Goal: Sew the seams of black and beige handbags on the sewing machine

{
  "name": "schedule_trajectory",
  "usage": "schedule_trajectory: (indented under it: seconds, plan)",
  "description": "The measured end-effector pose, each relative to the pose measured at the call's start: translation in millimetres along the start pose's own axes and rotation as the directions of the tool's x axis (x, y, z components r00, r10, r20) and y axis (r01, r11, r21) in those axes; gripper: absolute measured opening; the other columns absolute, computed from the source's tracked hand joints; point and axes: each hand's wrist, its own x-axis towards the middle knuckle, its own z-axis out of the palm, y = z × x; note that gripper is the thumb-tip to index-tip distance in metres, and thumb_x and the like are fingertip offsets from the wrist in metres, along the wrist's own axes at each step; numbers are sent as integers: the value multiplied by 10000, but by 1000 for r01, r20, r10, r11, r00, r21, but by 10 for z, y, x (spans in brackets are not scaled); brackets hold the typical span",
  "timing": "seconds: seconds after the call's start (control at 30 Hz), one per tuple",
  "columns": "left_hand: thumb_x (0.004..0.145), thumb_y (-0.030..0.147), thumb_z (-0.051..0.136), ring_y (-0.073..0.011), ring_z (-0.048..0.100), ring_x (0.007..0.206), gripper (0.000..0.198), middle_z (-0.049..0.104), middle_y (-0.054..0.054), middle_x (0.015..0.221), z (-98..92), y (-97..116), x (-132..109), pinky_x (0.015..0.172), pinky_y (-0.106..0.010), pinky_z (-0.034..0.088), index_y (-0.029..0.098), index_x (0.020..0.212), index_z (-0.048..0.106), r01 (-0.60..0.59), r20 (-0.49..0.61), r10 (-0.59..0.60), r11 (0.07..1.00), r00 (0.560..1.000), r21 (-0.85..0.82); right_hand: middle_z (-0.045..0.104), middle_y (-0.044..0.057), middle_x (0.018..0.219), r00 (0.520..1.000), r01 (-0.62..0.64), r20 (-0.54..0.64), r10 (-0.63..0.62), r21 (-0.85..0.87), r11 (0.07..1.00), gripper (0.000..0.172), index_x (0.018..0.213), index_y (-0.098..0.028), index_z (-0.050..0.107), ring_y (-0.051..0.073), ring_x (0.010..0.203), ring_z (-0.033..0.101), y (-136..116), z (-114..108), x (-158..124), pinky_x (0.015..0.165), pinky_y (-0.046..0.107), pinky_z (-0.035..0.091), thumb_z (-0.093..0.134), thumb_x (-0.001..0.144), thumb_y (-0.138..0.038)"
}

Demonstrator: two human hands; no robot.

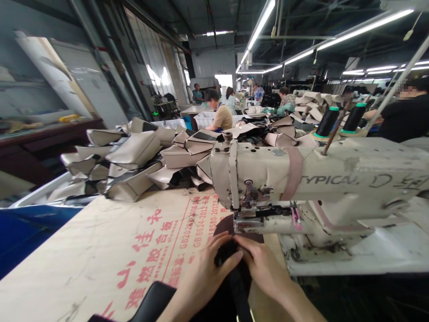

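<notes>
A cream sewing machine (258, 174) stands in front of me, its needle area above a dark brown curved piece (224, 225). Just on the near side of the needle, my left hand (209, 264) is closed on a black strap (239, 290), thumb and fingers curled round it. My right hand (264, 264) presses its fingers together on the strap's right side, close to the left fingertips. From between my hands the strap runs down toward me over more black material. What lies beneath my fingers is hidden.
A plywood board (134, 232) with red print spreads to the left. Beige bag-like pieces (134, 150) are heaped behind it. Black thread cones (327, 123) stand on the machine. A black padded item (154, 299) lies at the near edge. A person in black (407, 112) is at right.
</notes>
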Motion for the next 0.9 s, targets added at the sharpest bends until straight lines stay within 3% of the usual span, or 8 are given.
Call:
schedule_trajectory:
  seconds: [0.1, 0.23, 0.37, 0.43, 0.6, 0.73, 0.83, 0.9]
  plan:
    - [815, 497, 467, -220, 547, 1111, 454, 612, -42, 1189, 6, -32, 91, 981, -354, 415, 213, 1151, 581, 40, 99, -41, 999, 994, 10, 550, 51, 1212, 999, 4, 37, -4, 5, 1000, 356, 1222, -172, 532, 169, 1143, 499, -27, -59, 16, 1001, 319, 383, 399, 897, -227]
    - [752, 516, 545, -246, 532, 1131, 535, 585, -73, 1226, 21, -70, 150, 985, -360, 405, 184, 1171, 575, -7, 57, 1, 995, 998, 101, 591, 53, 1154, 1000, -2, 12, 3, -25, 1000, 347, 1186, -176, 564, 181, 1088, 542, -57, -67, 71, 977, 328, 401, 400, 880, -189]
    - [746, 505, 549, -259, 591, 1032, 566, 649, -80, 1116, 27, -46, 134, 907, -375, 456, 174, 1205, 543, 18, 62, -25, 993, 998, 114, 569, 58, 1189, 999, 11, -38, -14, -60, 998, 500, 1211, -162, 539, 177, 1096, 535, -70, -31, 28, 971, 297, 399, 399, 750, -28]
    - [759, 467, 537, -255, 625, 954, 526, 683, -61, 1034, -2, -51, 148, 849, -364, 483, 188, 1204, 545, 31, 77, -44, 987, 996, 158, 595, 59, 1148, 1000, -8, -2, 8, -87, 996, 538, 1192, -168, 552, 187, 1078, 547, -62, -33, -30, 947, 281, 411, 419, 696, -9]
    - [785, 371, 517, -251, 622, 965, 361, 686, -64, 1029, -88, -42, 245, 859, -343, 463, 203, 1084, 630, -90, 82, 68, 948, 994, 305, 677, 52, 926, 984, -43, 166, 62, -116, 992, 572, 1178, -199, 558, 195, 928, 621, -60, -117, -127, 841, 245, 448, 414, 662, 3]
    - [800, 349, 497, -240, 645, 886, 290, 705, -50, 954, -28, 6, 62, 790, -318, 480, 229, 1010, 656, -127, 184, 67, 934, 981, 334, 677, 40, 928, 972, -5, 234, 30, -103, 995, 537, 1115, -212, 604, 180, 923, 622, -69, -250, -297, 842, 235, 445, 383, 677, 6]
    - [816, 316, 480, -230, 638, 910, 367, 685, -59, 1019, 90, -14, -138, 789, -310, 476, 241, 1165, 566, -106, 198, 41, 937, 979, 332, 645, 30, 1043, 959, 10, 282, 13, -81, 997, 507, 1170, -224, 568, 168, 1015, 584, -86, -282, -473, 902, 258, 426, 361, 753, -23]
    - [842, 295, 429, -240, 644, 878, 487, 683, -100, 985, 165, -24, -186, 758, -326, 480, 192, 1318, 408, -58, 155, -1, 924, 988, 378, 556, 55, 1206, 980, -24, 190, 49, -133, 991, 472, 1251, -194, 499, 184, 1137, 502, -129, -235, -500, 981, 296, 376, 403, 803, -80]
